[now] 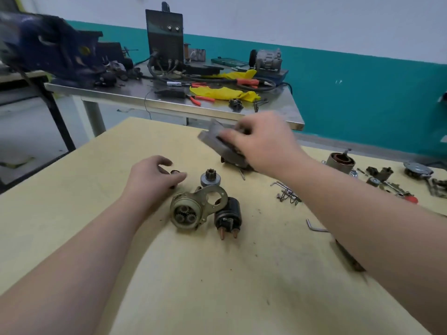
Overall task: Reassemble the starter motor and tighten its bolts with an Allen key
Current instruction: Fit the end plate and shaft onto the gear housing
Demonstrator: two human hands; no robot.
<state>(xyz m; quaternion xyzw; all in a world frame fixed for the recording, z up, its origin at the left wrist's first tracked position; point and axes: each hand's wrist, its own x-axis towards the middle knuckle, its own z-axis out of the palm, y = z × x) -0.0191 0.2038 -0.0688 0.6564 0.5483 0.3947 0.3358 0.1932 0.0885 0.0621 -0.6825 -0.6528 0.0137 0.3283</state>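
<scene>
Early stage, by my read: the starter motor lies in pieces on the wooden table [72, 213], nothing is bolted yet, and all tightening is left to do.

Nearest, one Allen key [314, 227] lies loose on the table, partly under the right forearm, untouched. One dark rod-like tool [350, 258] lies beside that arm; what it is I cannot tell.

Mid-table: one gear housing [187, 210] with its bracket plate, planet gears showing, three as far as I can see. One black solenoid [227, 217] touches it on the right, two copper terminals facing the camera. One pinion gear [210, 178] stands just behind the housing. One bunch of wire clips or keys [286, 193] lies to the right; count unclear.

Left hand [151, 180]: fingers curled, pinching one small dark ring-like part [173, 172] at table level. Right hand [261, 146]: fingers wrapped around one grey end housing [217, 143], tilted and blurred; whether it is lifted clear of the table I cannot tell.

Farther right: one cylindrical motor body [339, 162], one round cover [417, 169], and scattered small parts, too small to count.

Far: one steel bench [169, 102] with one black power unit [164, 37], one blue vise [53, 47], two yellow rags [222, 93].
</scene>
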